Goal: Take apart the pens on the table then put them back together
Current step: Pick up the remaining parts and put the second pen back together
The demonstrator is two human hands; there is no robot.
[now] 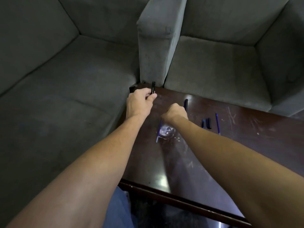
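Note:
My left hand is closed around a short black pen barrel that sticks up from my fingers, over the far left corner of the dark wooden table. To its right, my right hand grips a dark blue pen part, whose top shows above my fist. A thin blue refill lies on the table below my right wrist. Further right lie two short dark pen pieces and another blue refill.
Grey sofas surround the table: one seat to the left, an armrest straight ahead, another seat behind the table. The table's near edge runs diagonally above my jeans. The tabletop is scratched and glossy.

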